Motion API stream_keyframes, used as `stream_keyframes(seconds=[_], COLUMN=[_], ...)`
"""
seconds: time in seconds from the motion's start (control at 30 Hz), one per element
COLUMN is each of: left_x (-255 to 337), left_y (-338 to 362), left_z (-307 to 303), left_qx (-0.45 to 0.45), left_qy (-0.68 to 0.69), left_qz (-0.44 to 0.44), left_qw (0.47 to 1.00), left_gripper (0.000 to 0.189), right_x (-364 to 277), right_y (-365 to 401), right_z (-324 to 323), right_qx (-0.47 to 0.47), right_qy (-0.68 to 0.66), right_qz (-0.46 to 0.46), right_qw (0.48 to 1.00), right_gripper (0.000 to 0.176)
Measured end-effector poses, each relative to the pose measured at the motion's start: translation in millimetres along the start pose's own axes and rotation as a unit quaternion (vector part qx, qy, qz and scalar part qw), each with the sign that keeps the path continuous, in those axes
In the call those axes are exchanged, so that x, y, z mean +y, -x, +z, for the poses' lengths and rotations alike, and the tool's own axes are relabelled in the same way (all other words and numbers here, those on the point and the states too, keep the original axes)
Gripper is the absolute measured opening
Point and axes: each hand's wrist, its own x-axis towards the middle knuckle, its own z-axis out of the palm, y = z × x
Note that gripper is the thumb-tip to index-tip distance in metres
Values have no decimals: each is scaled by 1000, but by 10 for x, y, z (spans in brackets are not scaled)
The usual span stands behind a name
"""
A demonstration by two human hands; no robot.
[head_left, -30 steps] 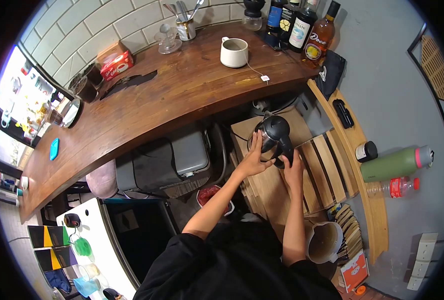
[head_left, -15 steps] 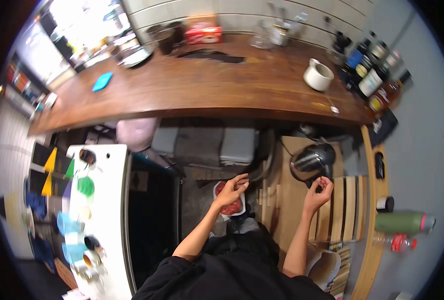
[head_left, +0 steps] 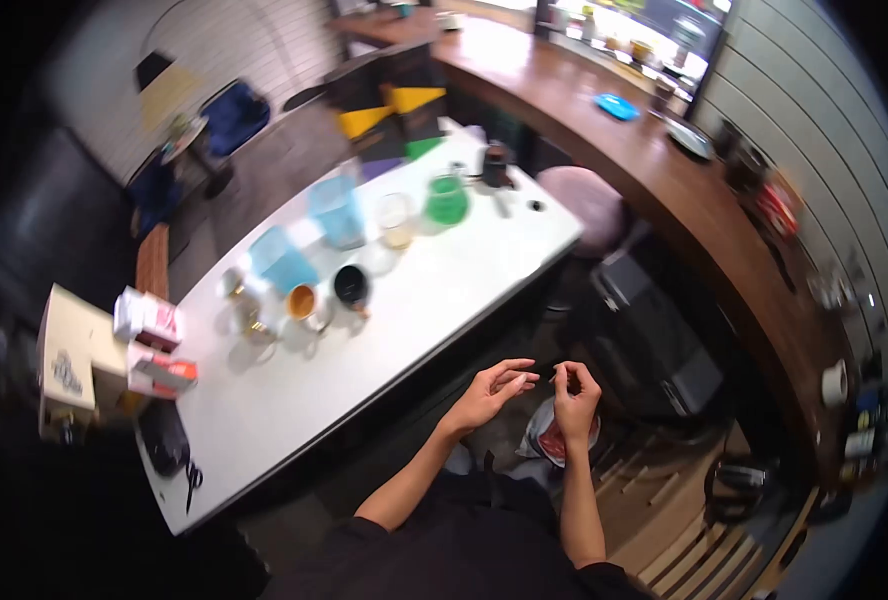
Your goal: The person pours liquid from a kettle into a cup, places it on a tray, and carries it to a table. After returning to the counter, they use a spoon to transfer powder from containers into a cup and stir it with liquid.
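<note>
1. Both hands were on the black kettle a second ago. Now they are away from it and near each other, and the view has turned to the white counter.
2. The left hand has its fingers bent and spread, with nothing in them. The right hand has its fingers curled in. I can't tell if they pinch something tiny.
3. The red-and-white bag is the closest thing. It sits low down, partly hidden behind the right wrist, and I see no hand holding it.
4. The bag looks thin, soft and floppy, so it should be light unless it is full. I'd hold it by its white edge.
5. The kettle rests on wood. It looks hard and smooth, and may be heavy with water, so its handle is best.
</note>
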Motion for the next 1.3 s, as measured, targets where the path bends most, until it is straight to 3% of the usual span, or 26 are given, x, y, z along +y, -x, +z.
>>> stream_keyframes(seconds=[0.2,0.37,0.47,0.6,0.97,1.1,1.2,1.27,1.3], left_x=[322,186,155,233,124,233,294,317,331], left_y=[915,1376,1475,1426,469,271,210,160,133], left_z=[-817,-1214,-1293,-1373,-1879,-1847,-1812,-1772,-1753], left_qx=[173,324,357,388,429,469,493,512,520], left_qy=[0,59,55,67,70,68,33,46,48], left_qz=[74,118,138,116,40,10,-5,-10,-12], left_qw=[982,937,922,912,900,881,869,858,853], left_gripper=[38,36,37,37,37,29,29,32,32], right_x=[-282,-289,-253,-152,0,23,58,44,76], right_y=[-41,-163,-279,-615,-2179,-2536,-2705,-2779,-2822], right_z=[1178,1828,2094,2401,2327,2265,2330,2404,2411], right_qx=[-213,-300,-333,-318,-103,-112,-173,-171,-192], right_qy=[-11,-22,-15,-26,61,74,89,104,119], right_qz=[-5,-49,-53,-61,-124,-150,-145,-211,-193], right_qw=[977,952,941,946,985,980,970,957,955], right_gripper=[14,19,20,17,16,19,26,34,46])
